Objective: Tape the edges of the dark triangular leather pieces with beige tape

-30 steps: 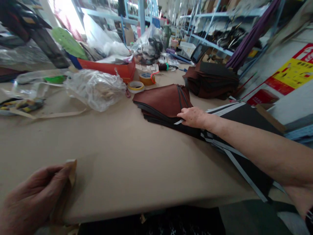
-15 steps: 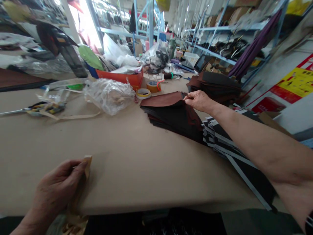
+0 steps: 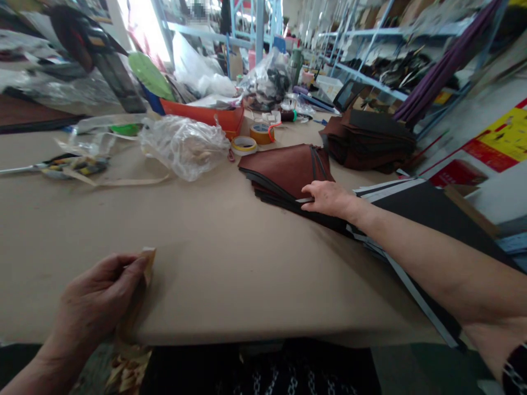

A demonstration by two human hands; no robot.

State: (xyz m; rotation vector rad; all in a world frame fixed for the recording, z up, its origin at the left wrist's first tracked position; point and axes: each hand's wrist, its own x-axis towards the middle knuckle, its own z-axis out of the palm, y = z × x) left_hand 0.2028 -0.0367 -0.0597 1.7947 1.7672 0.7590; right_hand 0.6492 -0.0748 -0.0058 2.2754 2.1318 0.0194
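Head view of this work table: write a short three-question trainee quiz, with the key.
1. Which hand lies on the stack of brown panels?
2. True or false: the left hand pinches a tan strip.
3. What colour is the box behind the tape rolls?

Key: 1. The right hand. 2. True. 3. Orange.

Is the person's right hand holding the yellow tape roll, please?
No, the right hand rests on stacked brown leather panels, and the tape roll sits apart on the table.
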